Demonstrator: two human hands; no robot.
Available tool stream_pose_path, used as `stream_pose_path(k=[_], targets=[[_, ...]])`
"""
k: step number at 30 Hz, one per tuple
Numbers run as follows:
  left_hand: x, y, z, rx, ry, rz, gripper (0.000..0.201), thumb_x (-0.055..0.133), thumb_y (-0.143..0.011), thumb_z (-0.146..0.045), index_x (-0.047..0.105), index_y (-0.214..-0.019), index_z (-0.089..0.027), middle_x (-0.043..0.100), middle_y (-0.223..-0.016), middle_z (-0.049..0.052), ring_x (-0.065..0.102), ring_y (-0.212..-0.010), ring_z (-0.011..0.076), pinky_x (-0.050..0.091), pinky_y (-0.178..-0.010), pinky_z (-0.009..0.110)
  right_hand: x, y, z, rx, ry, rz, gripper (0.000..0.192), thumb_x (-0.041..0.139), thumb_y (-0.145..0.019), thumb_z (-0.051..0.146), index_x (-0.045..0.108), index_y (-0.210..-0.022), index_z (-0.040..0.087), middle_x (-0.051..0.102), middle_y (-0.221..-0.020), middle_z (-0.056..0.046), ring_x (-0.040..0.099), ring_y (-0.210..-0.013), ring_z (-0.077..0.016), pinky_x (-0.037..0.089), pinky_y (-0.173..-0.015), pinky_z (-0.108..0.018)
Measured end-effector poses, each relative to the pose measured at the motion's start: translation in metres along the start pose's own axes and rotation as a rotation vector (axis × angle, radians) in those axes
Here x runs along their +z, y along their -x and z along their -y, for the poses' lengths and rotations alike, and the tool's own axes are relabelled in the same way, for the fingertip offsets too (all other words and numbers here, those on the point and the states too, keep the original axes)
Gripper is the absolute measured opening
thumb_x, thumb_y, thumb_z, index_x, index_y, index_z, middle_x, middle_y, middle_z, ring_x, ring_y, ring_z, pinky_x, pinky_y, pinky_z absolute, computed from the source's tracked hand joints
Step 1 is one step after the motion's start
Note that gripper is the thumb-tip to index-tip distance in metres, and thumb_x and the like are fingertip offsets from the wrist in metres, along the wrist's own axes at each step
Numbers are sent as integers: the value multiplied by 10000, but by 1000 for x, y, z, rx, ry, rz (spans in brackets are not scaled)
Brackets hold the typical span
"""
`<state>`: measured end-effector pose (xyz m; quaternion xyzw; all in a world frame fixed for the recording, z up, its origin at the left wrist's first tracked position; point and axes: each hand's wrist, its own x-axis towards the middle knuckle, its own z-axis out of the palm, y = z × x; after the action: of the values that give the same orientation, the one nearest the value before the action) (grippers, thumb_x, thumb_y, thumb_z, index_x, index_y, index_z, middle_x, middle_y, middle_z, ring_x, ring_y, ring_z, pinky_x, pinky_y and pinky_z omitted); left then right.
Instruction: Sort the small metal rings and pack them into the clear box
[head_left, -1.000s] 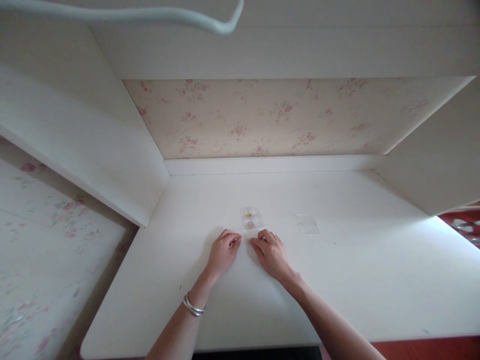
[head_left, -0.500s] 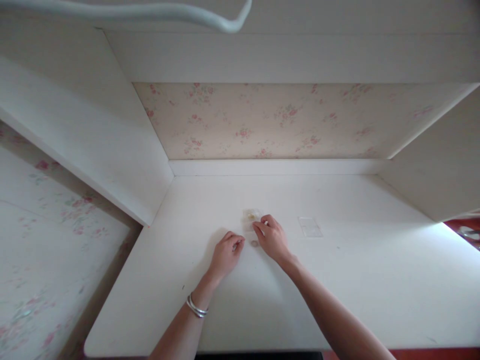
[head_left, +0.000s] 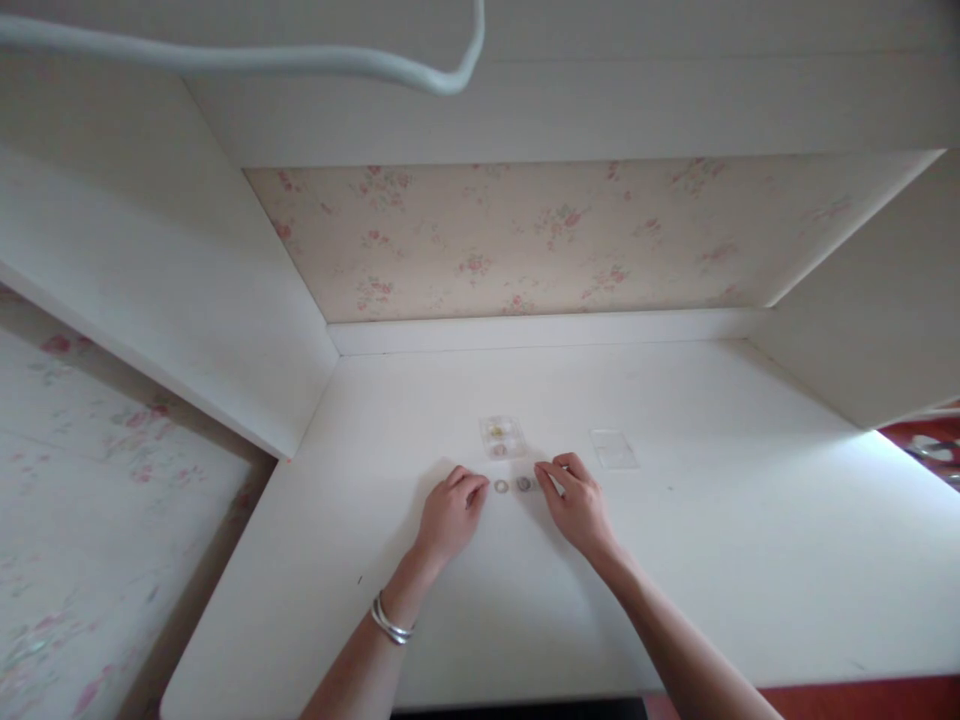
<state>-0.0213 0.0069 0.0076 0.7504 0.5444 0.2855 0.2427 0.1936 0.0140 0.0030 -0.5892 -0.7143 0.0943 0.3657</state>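
On the white bench (head_left: 675,560), the left hand (head_left: 448,515), with silver bangles (head_left: 388,620) at its wrist, lies knuckles up with its fingers curled loosely under, holding nothing that can be seen; its fingertips rest just beside a small pale ring (head_left: 501,486). Right of that ring, close to it but seemingly not touching, lies a small darker grey ring (head_left: 523,484). Both lie flat in a short row between the two hands. Just behind them stands a small clear plastic box (head_left: 502,436) with something yellowish and small inside; whether more pieces remain in it is too small to tell. The right hand (head_left: 579,505) rests next, fingers bent, thumb and forefinger close together near the grey ring; it seems to grip nothing, though that is hard to tell. Farther right and apart lies a flat clear plastic lid (head_left: 615,448).

As a judgement: two rings are laid out, the box is open, and the sorting looks at an early stage.
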Motion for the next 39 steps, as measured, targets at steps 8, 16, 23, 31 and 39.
stream_pose_path(k=[8, 16, 23, 31, 39], targets=[[8, -7, -16, 95, -146, 89, 209, 469, -901, -288, 652, -998, -256, 608, -941, 34, 599, -822, 146, 472, -781, 267, 0, 15, -11, 88, -139, -52, 273, 469, -903, 364, 690, -902, 204, 560, -867, -48, 568, -757, -142, 459, -693, -266], [13, -9, -22, 90, -180, 123, 255, 410, -927, -272, 662, -902, -238, 599, -897, 38, 600, -787, 142, 469, -735, 260, 2, 16, -16, 131, -200, -72, 286, 467, -899, 378, 696, -896, 207, 571, -868, -54, 571, -754, -146, 471, -681, -272], [10, -14, -23, 23, -32, 56, 228, 430, -920, -302, 644, -892, -228, 587, -897, 32, 594, -778, 132, 477, -757, 248, 0, 15, -16, 142, -263, -61, 292, 461, -901, 378, 700, -893, 211, 567, -868, -60, 562, -762, -150, 474, -662, -267], [6, -55, -18, 76, -57, -92, 196, 473, -896, -277, 653, -924, -205, 578, -894, 36, 584, -830, 143, 469, -792, 269, 2, 15, -21, 199, -309, -60, 286, 476, -893, 387, 700, -887, 209, 552, -878, -55, 546, -729, -135, 453, -583, -237], [8, -67, -10, 56, -84, -98, 217, 477, -889, -290, 671, -940, -208, 589, -876, 36, 583, -816, 147, 469, -776, 272, 1, 14, -22, 196, -289, -63, 308, 462, -896, 392, 701, -872, 200, 557, -854, -54, 544, -703, -133, 449, -592, -244]])
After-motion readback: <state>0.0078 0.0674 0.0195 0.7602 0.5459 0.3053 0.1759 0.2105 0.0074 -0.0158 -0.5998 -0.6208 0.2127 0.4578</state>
